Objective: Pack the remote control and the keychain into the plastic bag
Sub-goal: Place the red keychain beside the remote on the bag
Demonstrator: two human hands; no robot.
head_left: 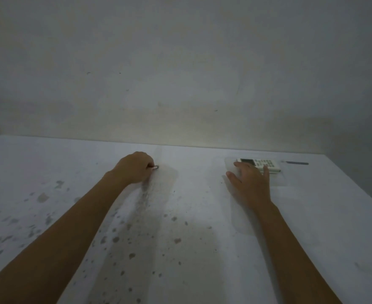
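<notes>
Clear plastic bag [277,181] under remote control [260,164]; right hand [249,185] touching.

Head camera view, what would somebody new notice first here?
Two bare forearms stretch across a stained white table toward a blank wall. The left hand is curled shut over a small metallic thing, probably the keychain, near the table's middle. The right hand, fingers spread, reaches onto the white remote control at the far right, which seems to lie on a clear plastic bag that is hard to make out in the dim light.
</notes>
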